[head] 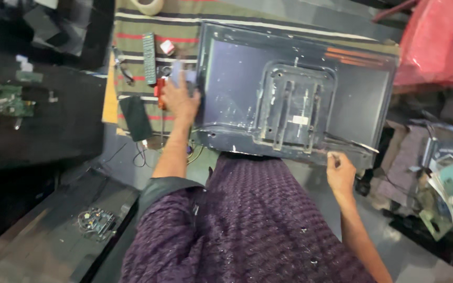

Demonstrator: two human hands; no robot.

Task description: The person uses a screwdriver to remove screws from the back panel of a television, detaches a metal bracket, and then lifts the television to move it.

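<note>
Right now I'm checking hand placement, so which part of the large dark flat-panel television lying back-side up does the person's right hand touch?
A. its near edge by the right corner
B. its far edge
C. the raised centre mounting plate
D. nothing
A: the right hand rests on the near edge of the large dark flat-panel television near its right corner, away from the centre mounting plate.

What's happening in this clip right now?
A person in a purple knitted top bends over a flat-screen television lying face down on a striped cloth. The left hand rests at the set's left edge, beside a red-handled screwdriver. The right hand touches the near right edge of the back cover. A remote control and a dark phone lie on the cloth to the left.
</note>
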